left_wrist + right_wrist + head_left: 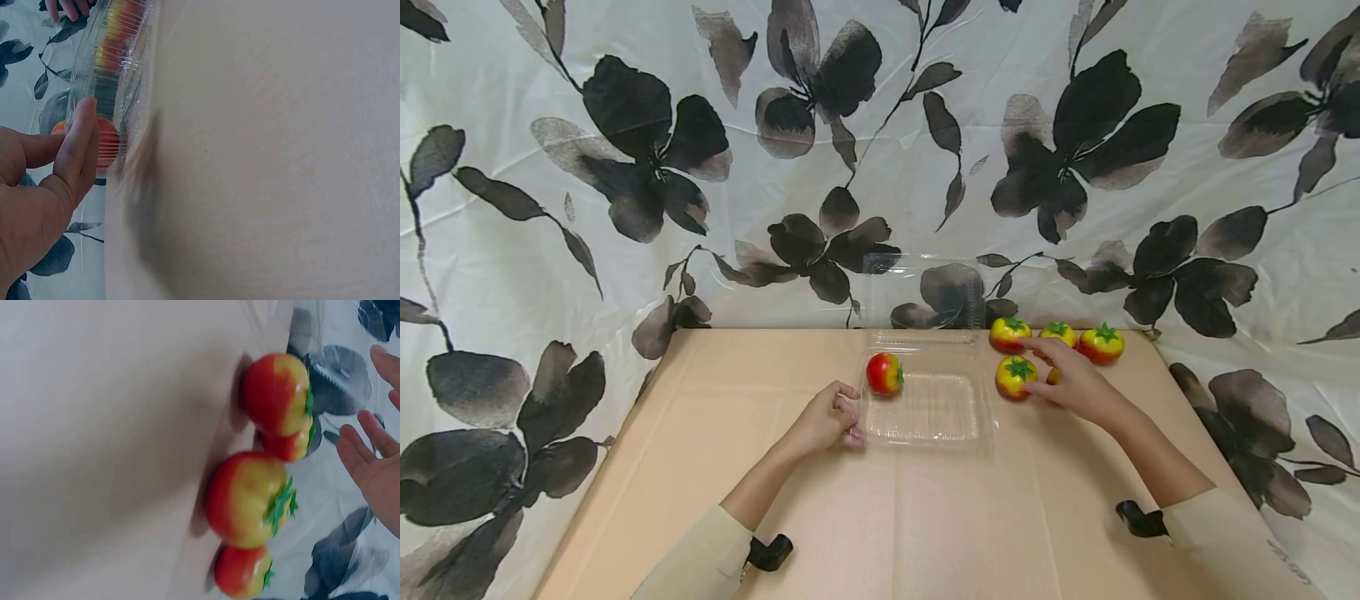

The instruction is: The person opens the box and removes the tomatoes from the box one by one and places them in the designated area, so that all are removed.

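Note:
A clear plastic clamshell container (943, 408) lies on the table with its lid raised behind. At its left side, my left hand (829, 418) pinches the edge between thumb and fingers, which the left wrist view shows closely. One red-and-yellow tomato (883, 374) lies on its side inside, at the back left. To the container's right, my right hand (1075, 382) hovers with fingers spread over several loose tomatoes, holding none. Nearest its fingertips is the front tomato (1015, 377); another is mostly hidden beneath the hand. In the right wrist view, a gap separates the fingers from the tomatoes (247, 500).
Behind the loose group stand a left tomato (1009, 333), a middle tomato (1057, 332) and a right tomato (1101, 345) near the back edge. The raised lid (917, 287) leans against a floral cloth (820, 192). The tan tabletop (895, 517) spreads in front.

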`<move>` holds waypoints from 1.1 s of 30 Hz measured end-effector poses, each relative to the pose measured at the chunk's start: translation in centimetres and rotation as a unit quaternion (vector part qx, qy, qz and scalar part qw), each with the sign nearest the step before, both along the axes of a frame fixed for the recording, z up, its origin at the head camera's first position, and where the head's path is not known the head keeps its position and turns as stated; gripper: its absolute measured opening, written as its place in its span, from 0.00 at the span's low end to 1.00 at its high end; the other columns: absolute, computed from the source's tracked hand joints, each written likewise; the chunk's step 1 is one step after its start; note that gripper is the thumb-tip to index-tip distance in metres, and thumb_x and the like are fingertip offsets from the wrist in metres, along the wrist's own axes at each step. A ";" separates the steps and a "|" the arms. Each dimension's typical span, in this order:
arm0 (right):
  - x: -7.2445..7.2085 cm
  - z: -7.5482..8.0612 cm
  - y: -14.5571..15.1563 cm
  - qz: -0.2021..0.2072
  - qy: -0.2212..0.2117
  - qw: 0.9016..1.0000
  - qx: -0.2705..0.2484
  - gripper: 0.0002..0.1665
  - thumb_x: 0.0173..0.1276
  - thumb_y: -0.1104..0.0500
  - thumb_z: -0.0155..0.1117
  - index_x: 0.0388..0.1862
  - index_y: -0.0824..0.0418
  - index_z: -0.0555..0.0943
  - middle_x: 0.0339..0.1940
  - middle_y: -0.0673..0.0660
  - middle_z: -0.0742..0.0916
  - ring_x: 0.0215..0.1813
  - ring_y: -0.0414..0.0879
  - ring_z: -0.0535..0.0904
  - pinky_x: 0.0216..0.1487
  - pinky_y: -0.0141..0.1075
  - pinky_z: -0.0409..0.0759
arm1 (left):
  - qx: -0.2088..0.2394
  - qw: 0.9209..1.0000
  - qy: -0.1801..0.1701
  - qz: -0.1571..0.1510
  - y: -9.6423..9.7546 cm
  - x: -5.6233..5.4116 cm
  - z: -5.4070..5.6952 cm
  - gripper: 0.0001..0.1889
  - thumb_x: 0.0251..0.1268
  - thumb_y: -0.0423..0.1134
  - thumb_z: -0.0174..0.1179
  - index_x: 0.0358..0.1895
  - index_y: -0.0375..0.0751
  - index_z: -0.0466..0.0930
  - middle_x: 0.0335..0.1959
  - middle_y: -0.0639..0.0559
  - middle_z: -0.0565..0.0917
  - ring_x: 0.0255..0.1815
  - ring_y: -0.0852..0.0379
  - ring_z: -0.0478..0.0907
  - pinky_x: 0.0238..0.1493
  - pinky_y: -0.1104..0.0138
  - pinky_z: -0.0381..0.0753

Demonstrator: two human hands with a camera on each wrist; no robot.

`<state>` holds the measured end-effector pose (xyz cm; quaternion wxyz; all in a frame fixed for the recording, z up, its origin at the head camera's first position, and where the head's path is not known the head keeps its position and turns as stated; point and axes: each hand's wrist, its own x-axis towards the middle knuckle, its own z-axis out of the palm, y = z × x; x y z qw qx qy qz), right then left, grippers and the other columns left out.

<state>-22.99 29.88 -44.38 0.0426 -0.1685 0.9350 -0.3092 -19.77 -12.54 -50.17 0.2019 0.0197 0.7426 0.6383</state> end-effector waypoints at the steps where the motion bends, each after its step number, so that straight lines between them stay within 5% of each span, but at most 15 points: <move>1: -0.1 -0.1 -0.4 0.004 0.003 1.000 -0.002 0.43 0.66 0.57 0.77 0.76 0.64 0.69 0.72 0.68 0.76 0.68 0.69 0.74 0.66 0.65 0.80 | 0.000 1.000 -0.001 0.000 0.0 0.0 0.0 0.19 0.73 0.20 0.53 0.63 0.26 0.65 0.39 0.38 0.76 0.29 0.50 0.87 0.38 0.51 0.94; 7: -0.5 -0.6 -2.6 0.036 0.018 0.999 -0.022 0.38 0.67 0.55 0.76 0.73 0.61 0.73 0.69 0.64 0.81 0.68 0.63 0.78 0.68 0.62 0.79 | 0.001 1.000 -0.002 0.000 0.0 0.0 0.0 0.19 0.74 0.21 0.53 0.64 0.26 0.65 0.39 0.38 0.76 0.30 0.49 0.88 0.38 0.52 0.94; 20: -1.7 -1.3 -7.1 0.096 -0.019 0.994 -0.047 0.35 0.70 0.53 0.73 0.73 0.59 0.74 0.64 0.62 0.84 0.65 0.57 0.82 0.70 0.56 0.81 | 0.008 1.000 -0.005 0.003 0.0 0.0 -0.1 0.19 0.73 0.19 0.53 0.64 0.25 0.65 0.40 0.37 0.76 0.28 0.50 0.87 0.38 0.52 0.94; 33: -3.6 -2.7 -12.0 0.134 -0.107 0.983 -0.068 0.45 0.70 0.51 0.72 0.81 0.57 0.64 0.72 0.68 0.78 0.70 0.62 0.78 0.72 0.57 0.78 | 0.002 1.000 -0.001 -0.004 -0.1 0.0 0.1 0.19 0.73 0.20 0.53 0.64 0.25 0.65 0.42 0.31 0.76 0.29 0.50 0.87 0.38 0.51 0.94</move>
